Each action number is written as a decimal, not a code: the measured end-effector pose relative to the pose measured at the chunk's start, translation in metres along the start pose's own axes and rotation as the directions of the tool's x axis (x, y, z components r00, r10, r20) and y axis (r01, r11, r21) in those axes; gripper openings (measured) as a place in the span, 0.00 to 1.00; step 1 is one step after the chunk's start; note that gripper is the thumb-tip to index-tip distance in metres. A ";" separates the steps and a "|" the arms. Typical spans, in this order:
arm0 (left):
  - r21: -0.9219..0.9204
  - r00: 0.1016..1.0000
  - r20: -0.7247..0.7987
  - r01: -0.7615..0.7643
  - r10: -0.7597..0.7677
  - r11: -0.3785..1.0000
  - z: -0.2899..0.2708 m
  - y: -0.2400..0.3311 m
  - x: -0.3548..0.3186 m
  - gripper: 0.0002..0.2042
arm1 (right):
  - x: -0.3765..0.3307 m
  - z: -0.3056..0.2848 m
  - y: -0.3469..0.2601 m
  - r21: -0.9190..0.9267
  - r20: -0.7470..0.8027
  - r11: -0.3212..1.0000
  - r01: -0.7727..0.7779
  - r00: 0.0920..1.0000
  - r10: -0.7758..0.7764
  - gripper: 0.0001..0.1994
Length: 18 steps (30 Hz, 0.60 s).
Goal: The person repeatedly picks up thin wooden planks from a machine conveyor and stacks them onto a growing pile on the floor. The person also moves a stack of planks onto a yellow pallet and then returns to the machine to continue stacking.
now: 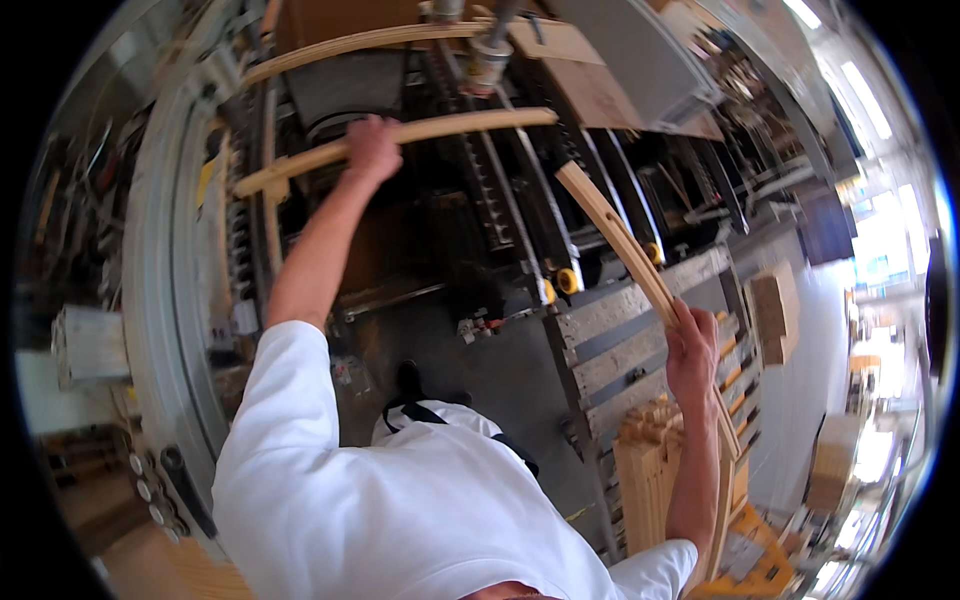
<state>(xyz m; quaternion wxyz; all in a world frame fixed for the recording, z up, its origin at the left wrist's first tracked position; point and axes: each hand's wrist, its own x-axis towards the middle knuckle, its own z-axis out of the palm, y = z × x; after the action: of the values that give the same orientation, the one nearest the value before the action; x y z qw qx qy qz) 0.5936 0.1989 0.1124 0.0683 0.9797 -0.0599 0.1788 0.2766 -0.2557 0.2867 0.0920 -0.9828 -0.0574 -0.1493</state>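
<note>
A long wooden strip [470, 122] lies across the dark metal rails in front of me. My left hand [373, 150] is closed on it left of its middle, slightly blurred. Out to the right, my right hand [692, 345] grips another length of wood, a slatted wooden piece [622, 240] with a slot cut near its upper part. This piece slants from the rails down past my right forearm, and its far end hangs free in front of the hand. The fingers of my right hand are wrapped round it.
Another wooden strip [370, 40] spans the machine farther back. Yellow-capped rail ends [567, 281] point toward me. A wooden pallet [625, 305] stands at the right, with a stack of wooden pieces [645, 460] at its near end. A grey machine beam [165, 250] runs along my left.
</note>
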 end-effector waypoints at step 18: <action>-0.438 0.797 0.601 0.393 -0.062 0.809 -0.166 0.143 -0.277 0.10 | 0.332 0.318 -0.280 0.229 0.062 0.637 0.736 0.642 -0.764 0.19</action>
<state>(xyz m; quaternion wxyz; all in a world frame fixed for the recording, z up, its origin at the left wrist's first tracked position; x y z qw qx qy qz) 0.2593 0.1099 0.1826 0.3436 0.9270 -0.0013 -0.1506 0.6425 0.1087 0.1356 0.1066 -0.8652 -0.4812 -0.0923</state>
